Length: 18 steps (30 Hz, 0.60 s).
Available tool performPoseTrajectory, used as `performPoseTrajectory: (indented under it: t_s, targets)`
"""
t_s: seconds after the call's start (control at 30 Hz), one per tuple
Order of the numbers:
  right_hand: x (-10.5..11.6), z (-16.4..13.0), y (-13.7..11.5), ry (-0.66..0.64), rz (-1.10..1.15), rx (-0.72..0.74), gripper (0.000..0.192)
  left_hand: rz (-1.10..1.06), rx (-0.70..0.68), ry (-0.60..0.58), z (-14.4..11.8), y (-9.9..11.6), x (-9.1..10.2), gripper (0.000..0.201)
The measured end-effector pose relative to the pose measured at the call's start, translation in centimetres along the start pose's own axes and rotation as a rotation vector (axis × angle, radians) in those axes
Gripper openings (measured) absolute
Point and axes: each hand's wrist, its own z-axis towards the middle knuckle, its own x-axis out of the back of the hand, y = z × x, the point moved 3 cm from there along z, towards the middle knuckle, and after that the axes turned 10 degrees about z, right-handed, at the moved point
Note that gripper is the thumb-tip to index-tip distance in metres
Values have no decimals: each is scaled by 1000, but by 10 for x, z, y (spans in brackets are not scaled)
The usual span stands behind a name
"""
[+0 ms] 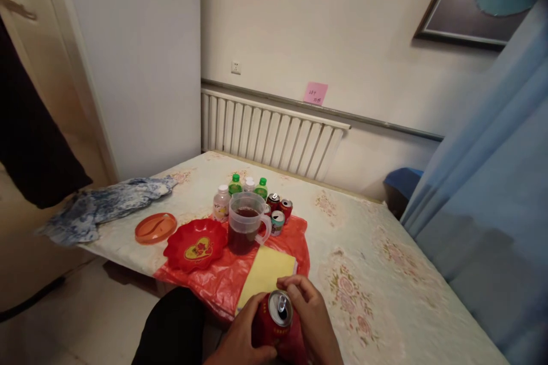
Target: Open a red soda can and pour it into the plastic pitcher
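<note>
Both my hands on a red can, low and close to me

Left hand wraps the can from the side, right hand curls over it with fingertips at the top rim. Past it on the red bag: yellow pad, jug of dark drink, red dish, bottles, more cans.

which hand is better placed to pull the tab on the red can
Right, probably. The right hand has fingertips over the top of the red can near its tab, while the left hand wraps the can's side, steadying it.
</note>
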Motion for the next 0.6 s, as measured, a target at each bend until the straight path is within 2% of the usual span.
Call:
performPoseTrajectory:
  t_s: [0.2,0.3,0.4,0.5,0.6]
  targets:
    - [-3,57,0,82,-110,148,27,-3,103,21,0,-20,12,83]
    - [-11,91,-2,145,-230,232,27,0,178,29,-2,-24,20,84]
    - [-22,120,-3,192,-251,269,28,18,237,34,-3,-30,27,86]
    - [-36,142,3,167,-221,251,29,5,239,35,-2,-35,34,89]
    - [-50,160,14,76,-177,196,39,-61,211,41,-2,-37,41,90]
